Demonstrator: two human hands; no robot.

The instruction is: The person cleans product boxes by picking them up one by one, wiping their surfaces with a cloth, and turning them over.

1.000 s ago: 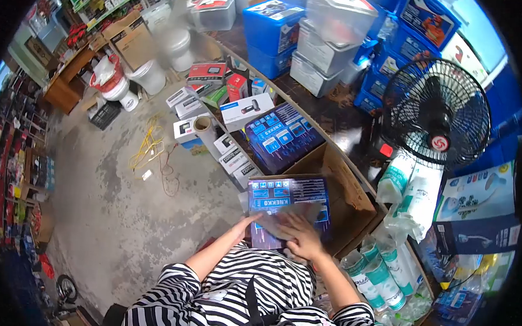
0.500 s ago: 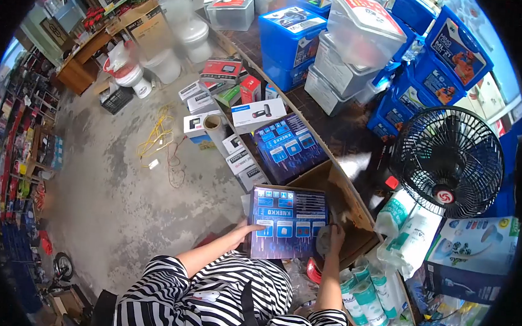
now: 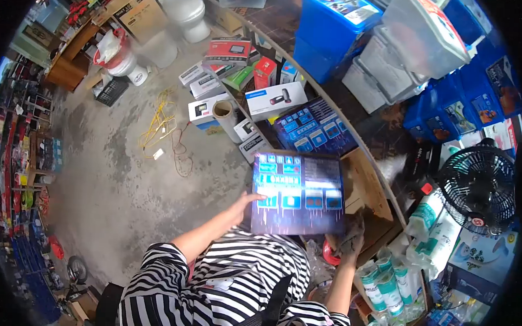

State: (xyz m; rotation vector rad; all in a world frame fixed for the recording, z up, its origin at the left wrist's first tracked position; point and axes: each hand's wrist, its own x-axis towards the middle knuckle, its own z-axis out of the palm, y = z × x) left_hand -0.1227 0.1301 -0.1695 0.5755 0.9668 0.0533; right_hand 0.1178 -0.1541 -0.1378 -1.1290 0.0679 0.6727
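Observation:
A flat purple-blue KNEKKO box (image 3: 297, 194) is held up in front of my striped shirt, its printed face up and shiny with glare. My left hand (image 3: 242, 209) grips its left edge, thumb on the printed face and fingers hidden beneath. At the box's lower right corner, my right hand (image 3: 354, 240) is closed around a crumpled grey cloth (image 3: 351, 230). Behind the held box stands an open cardboard carton (image 3: 369, 182). A similar KNEKKO box (image 3: 316, 127) lies beyond it.
Tool boxes (image 3: 275, 100) and a cardboard tube (image 3: 222, 109) stand beyond. Green-white rolls (image 3: 389, 291) and a black fan (image 3: 478, 187) are to the right. Blue tubs (image 3: 330, 38) and clear bins (image 3: 424, 36) are stacked behind. A yellow cord (image 3: 156, 132) lies on the concrete floor.
The view has shifted and turned. The box has risen and tilted, now catching glare, with my left hand still on its left edge. My right hand with the cloth has moved right.

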